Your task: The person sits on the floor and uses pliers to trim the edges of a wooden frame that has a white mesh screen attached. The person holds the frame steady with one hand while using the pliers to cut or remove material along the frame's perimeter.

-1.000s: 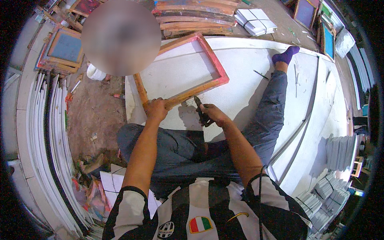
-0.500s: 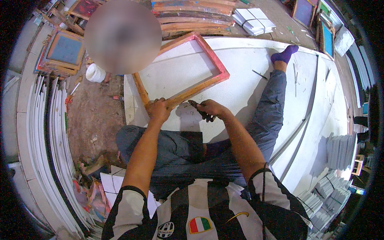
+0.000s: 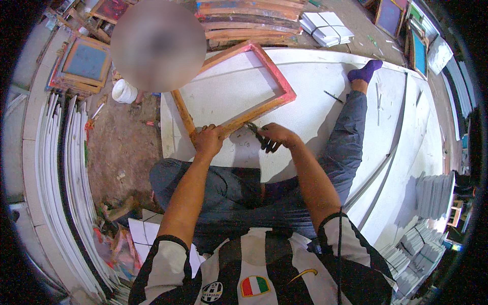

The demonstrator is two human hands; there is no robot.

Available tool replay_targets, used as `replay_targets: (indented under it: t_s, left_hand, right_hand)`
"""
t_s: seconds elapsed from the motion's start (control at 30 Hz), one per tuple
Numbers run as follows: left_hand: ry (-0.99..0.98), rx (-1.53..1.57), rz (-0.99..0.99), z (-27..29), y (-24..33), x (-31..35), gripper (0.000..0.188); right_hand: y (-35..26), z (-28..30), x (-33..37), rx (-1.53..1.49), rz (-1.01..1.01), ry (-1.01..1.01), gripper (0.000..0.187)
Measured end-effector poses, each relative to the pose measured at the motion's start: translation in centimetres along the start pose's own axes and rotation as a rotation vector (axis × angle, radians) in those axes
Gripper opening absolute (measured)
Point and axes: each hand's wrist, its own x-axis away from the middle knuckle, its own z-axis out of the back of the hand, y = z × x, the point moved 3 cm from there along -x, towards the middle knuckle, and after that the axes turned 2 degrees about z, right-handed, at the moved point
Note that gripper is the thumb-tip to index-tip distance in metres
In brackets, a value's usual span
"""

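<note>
A wooden frame (image 3: 260,113), open in the middle and stained red on its right side, rests tilted over a white sheet. My left hand (image 3: 209,141) is wrapped round its near corner. Close by on the right, my right hand (image 3: 278,135) is closed on dark pliers (image 3: 253,128). Their jaws point up and left to the frame's near bar; whether they touch the wood or grip anything, I cannot tell.
Under my outstretched leg spreads the white sheet (image 3: 305,114). A white bucket (image 3: 124,91) stands at the left, near stacked screen frames (image 3: 85,61). Strapped white stacks (image 3: 327,28) lie at the back. Long dark strips (image 3: 373,190) cross the sheet on the right.
The pliers have swung steeper, their jaws moving up toward the frame's near bar. My right hand has shifted slightly right. My left hand keeps its grip on the frame's corner.
</note>
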Motion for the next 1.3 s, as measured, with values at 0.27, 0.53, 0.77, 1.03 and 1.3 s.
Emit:
replay_targets:
  t_s: [0.27, 0.53, 0.77, 1.03, 1.3]
  left_hand:
    - [0.109, 0.22, -0.077, -3.8, 1.3, -1.9, 0.035]
    - [0.046, 0.216, -0.112, -4.0, -1.6, -2.1, 0.039]
    - [0.017, 0.283, -0.082, -4.0, -2.3, -0.9, 0.037]
    - [0.092, 0.336, -0.059, -4.6, -2.3, -0.7, 0.034]
    - [-0.001, 0.395, -0.018, -3.7, -1.9, -0.7, 0.036]
  right_hand:
    - [4.3, -3.5, -0.8, -0.249, 0.139, 0.053, 0.045]
    - [4.1, -5.3, -1.1, -0.43, 0.159, -0.027, 0.047]
    - [1.9, -5.5, -2.2, -0.419, 0.157, -0.029, 0.044]
    - [2.0, -5.7, -2.5, -0.397, 0.127, -0.116, 0.044]
    - [2.0, -4.8, -3.8, -0.468, 0.125, -0.096, 0.047]
